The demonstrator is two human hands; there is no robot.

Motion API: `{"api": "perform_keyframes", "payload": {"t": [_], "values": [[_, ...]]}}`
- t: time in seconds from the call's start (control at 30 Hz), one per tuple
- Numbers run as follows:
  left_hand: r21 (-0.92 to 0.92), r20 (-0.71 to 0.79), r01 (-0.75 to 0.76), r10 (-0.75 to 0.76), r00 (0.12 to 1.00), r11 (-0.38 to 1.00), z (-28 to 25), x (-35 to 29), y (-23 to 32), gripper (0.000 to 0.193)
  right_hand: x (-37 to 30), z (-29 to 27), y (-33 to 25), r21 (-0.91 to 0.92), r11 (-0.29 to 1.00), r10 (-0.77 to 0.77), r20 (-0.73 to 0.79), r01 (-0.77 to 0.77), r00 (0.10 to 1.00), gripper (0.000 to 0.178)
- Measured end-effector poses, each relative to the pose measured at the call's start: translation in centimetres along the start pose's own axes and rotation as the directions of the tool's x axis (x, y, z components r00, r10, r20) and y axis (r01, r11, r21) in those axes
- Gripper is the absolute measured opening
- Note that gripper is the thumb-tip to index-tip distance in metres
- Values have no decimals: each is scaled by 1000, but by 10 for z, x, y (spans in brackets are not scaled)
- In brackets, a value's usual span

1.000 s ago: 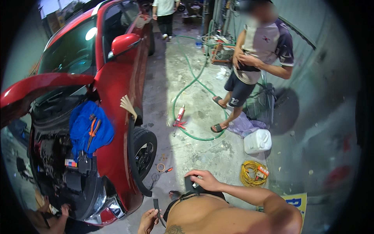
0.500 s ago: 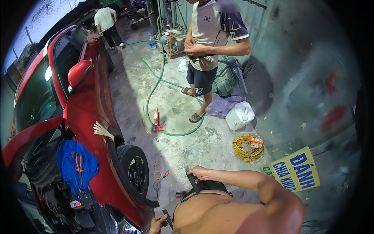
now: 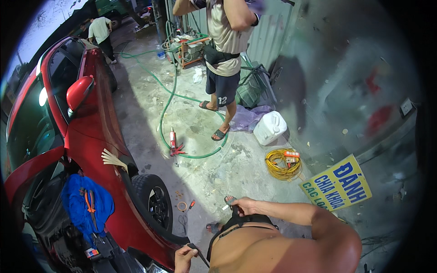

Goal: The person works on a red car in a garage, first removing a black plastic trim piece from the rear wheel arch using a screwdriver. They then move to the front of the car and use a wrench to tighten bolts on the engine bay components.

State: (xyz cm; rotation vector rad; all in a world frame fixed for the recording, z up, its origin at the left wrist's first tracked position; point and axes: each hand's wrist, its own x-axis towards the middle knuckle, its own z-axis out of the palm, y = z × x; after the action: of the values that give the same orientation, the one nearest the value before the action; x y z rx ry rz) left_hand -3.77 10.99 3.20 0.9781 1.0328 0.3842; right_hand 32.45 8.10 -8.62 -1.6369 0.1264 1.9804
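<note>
Watching remotely, I have the left hand (image 3: 184, 258) beside the front of the red car (image 3: 91, 132), fingers pinching a black strip (image 3: 193, 247) just left of the torso (image 3: 277, 243). Right hand (image 3: 248, 206) curls at a dark strap (image 3: 235, 213) near the waistband (image 3: 250, 219); can't tell whether its fingers grip it or merely touch. Step in hand, I'd judge: managing strip and strap at the waistband. Next move seems to call for a firm left pinch and the strip kept untwisted
</note>
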Motion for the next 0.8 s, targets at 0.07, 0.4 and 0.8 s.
{"api": "perform_keyframes", "payload": {"t": [0.07, 0.4, 0.8], "values": [[-20, 57, 14, -12, 998, 1000, -21, 8, -23, 11, -31, 15, -14, 17, 959, -285, 41, 284, 958, 23], [126, 87, -62, 51, 995, 990, -61, 45, -35, 25, -26, -1, 56, -231, 951, -281, -362, 207, 889, 31], [342, 106, 80, -123, 987, 936, -105, 70, -71, 19, -142, 75, 42, -750, -458, -889, 376, 477, -262, 12]]}}
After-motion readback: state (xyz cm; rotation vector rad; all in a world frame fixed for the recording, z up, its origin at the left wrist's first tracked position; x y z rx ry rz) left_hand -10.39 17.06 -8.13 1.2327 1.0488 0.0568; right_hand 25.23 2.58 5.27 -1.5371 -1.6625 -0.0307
